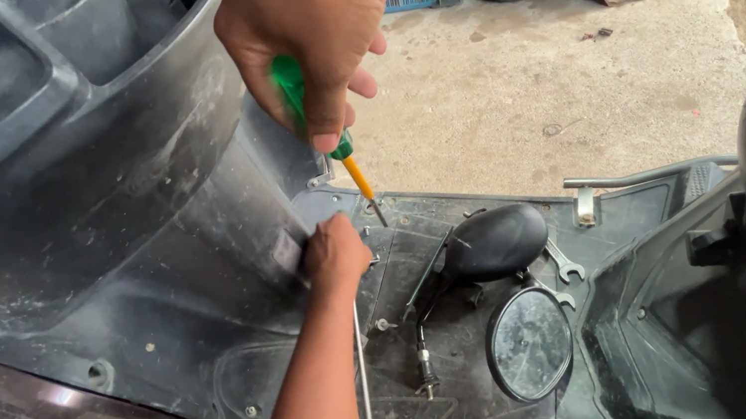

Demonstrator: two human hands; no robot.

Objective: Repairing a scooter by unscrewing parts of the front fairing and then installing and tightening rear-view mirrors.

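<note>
Gripping a green screwdriver (317,113), right hand (312,23) hides its handle; left hand (335,251) fisted, contents unseen.

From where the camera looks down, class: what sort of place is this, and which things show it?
Probably an open-air scooter repair spot. A right hand holds a green screwdriver at a scooter panel; two detached mirrors and a spanner lie on the footboard, beside a bare concrete floor.
</note>
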